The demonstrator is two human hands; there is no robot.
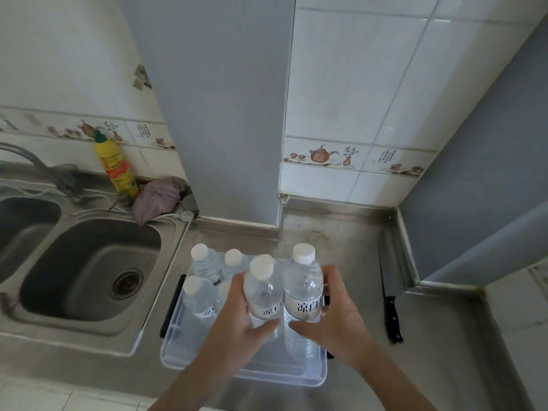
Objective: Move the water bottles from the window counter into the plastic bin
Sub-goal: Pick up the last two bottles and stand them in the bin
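Stainless steel counter [341, 247] runs along the tiled wall, with a sink [86, 262] to the left and a black-handled knife [390, 310] lying to the right. On it, near you, sits the clear plastic bin [296, 378], and four water bottles already stand upright in its far left part: I count caps at the far left [199, 251], beside that [233, 257], nearer left [194, 284], and one mostly hidden behind your wrist, so that count may be off. Your left hand [237, 321] is wrapped round one bottle [262, 292] and your right hand [332, 315] round another bottle [303, 286], both upright, side by side over the bin's right half. I judge you are about to set these two down. The window counter is out of view, so whether more bottles remain I cannot tell.
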